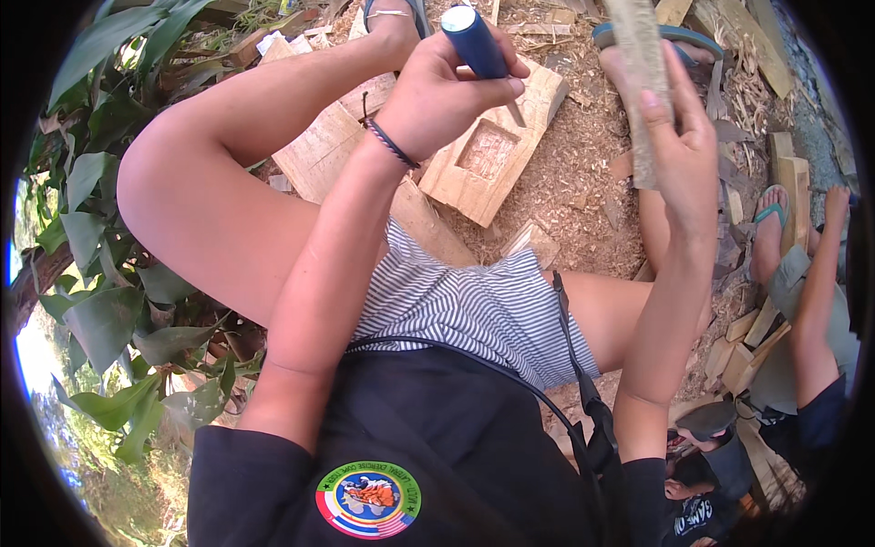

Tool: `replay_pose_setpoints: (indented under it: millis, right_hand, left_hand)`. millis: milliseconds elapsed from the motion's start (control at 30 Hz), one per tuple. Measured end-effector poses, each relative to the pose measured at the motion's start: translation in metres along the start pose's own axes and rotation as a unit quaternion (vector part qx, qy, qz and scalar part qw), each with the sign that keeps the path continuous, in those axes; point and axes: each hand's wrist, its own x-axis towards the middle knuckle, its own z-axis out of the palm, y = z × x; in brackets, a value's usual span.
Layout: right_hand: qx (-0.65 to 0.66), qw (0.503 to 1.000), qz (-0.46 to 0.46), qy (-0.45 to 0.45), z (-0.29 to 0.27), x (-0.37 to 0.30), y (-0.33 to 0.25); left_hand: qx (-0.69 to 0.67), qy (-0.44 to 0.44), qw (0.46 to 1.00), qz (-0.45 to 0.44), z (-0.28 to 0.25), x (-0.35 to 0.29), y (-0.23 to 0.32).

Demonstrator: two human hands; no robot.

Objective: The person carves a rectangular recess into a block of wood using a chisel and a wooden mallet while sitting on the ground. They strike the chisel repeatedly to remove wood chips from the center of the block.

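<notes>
My left hand (pixel 442 91) is closed around the blue handle of a chisel (pixel 476 41), whose metal tip rests on a pale wooden block (pixel 460 187) with a square recess carved into it. My right hand (pixel 684 146) is raised above and to the right, gripping a rough wooden stick (pixel 638 64) held upright like a mallet. The block lies on the ground between my feet, partly covered by my left wrist.
Wood shavings and chips (pixel 583 173) cover the ground. A long plank (pixel 319 150) lies under my left leg. More wood offcuts (pixel 747 342) lie at the right, where another person's leg (pixel 816 301) and sandalled foot show. Green leaves (pixel 100 301) fill the left.
</notes>
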Motion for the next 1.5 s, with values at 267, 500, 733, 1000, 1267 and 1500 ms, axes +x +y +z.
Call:
replay_pose_setpoints:
  millis: [267,500,733,1000,1267,1500]
  right_hand:
    - [0.098,0.989,0.048,-0.099,0.028,-0.015,0.04]
    - [0.108,0.989,0.056,-0.082,0.018,-0.016,0.056]
    - [0.044,0.998,-0.024,-0.035,0.016,-0.018,0.028]
    - [-0.136,0.966,-0.213,-0.051,0.008,-0.023,-0.061]
    - [-0.35,0.913,-0.204,-0.034,0.003,-0.026,-0.057]
    - [-0.031,0.989,-0.141,-0.023,-0.006,-0.024,-0.026]
  left_hand:
    - [0.082,-0.012,0.996,-0.032,0.013,0.002,-0.022]
    - [0.064,0.011,0.997,-0.028,0.015,0.003,-0.032]
    - [0.054,-0.01,0.998,-0.019,0.023,0.001,-0.034]
    - [0.181,-0.04,0.982,0.03,0.048,0.001,-0.036]
    - [0.263,-0.101,0.954,-0.099,0.046,0.01,-0.019]
    - [0.033,0.023,0.999,-0.017,-0.013,0.006,-0.013]
